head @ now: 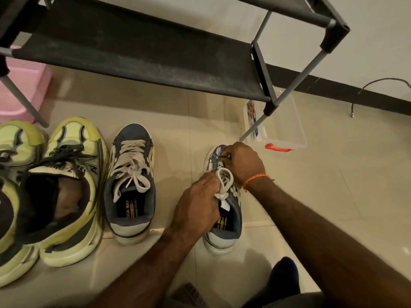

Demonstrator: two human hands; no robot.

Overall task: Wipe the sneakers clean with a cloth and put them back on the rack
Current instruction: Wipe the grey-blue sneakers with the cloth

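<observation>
A grey-blue sneaker [230, 227] with white laces stands on the floor at centre right. My left hand [198, 205] grips its side and pinches the bunched white laces [223, 181]. My right hand [244, 162] is curled over the toe end and holds a small dark thing; I cannot make out what it is. Its matching grey-blue sneaker [131, 185] stands to the left, laces tied. Two yellow-green sneakers [66, 192] sit at the far left. The black shoe rack [142, 56] stands above them with a bare shelf. No cloth is visible.
A clear plastic box [282, 127] with an orange-red clip sits by the rack's right leg. A pink tub [24, 85] is under the rack at left. A black cable [378, 85] lies by the wall. My dark-socked foot [282, 278] is at the bottom.
</observation>
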